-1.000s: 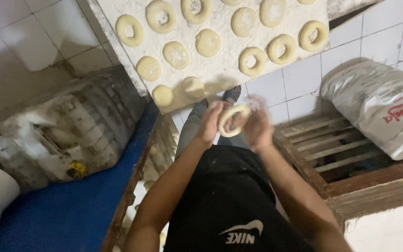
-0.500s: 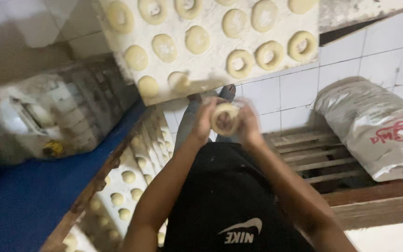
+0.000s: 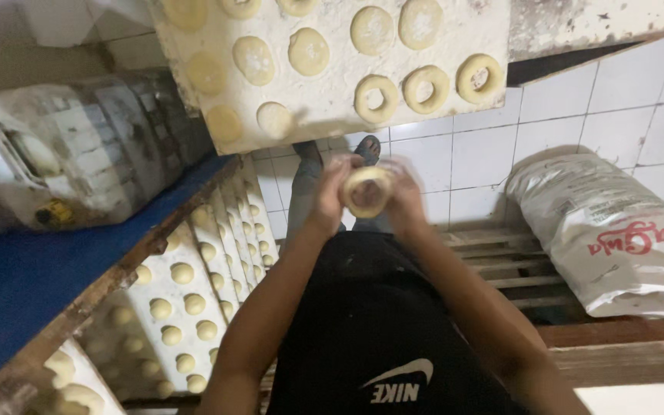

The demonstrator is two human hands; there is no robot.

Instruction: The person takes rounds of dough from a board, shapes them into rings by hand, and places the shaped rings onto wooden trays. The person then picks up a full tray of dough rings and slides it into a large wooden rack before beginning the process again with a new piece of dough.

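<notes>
Floor tiles [image 3: 624, 107], white, fill the right of the view under a slatted pallet [image 3: 501, 261] that carries a big white sack [image 3: 616, 238]. At left runs a blue shelf [image 3: 17, 284] with a grimy jerrycan [image 3: 71, 154] on it, and below its wooden edge sit racks [image 3: 186, 300] of small dough balls. A floured board [image 3: 332, 61] reaches in from the top, bearing flat rounds on its left and three holed rings [image 3: 424, 88] along its near right edge.

The dough ring [image 3: 366, 190] is held above the lap, just short of the board's near edge, between both hands. The left hand [image 3: 330, 192] cups its left side with fingers curled closed onto the dough; the right hand [image 3: 405, 201] does the same on the right side, though it is motion-blurred, so exactly how its fingertips sit I cannot tell. Both forearms angle inward from the elbows and meet at the ring, wrists bent slightly in, palms facing each other.

Likely risks: soft dough pinched unevenly could thin on one side and tear, or the hole could stretch lopsided if one hand pulls harder. With nothing under the ring, a loosened grip could drop it onto the dark clothing or the tiles. Reaching forward carelessly could also knock the ring against the board's edge and dent it, or squash a neighbour.
</notes>
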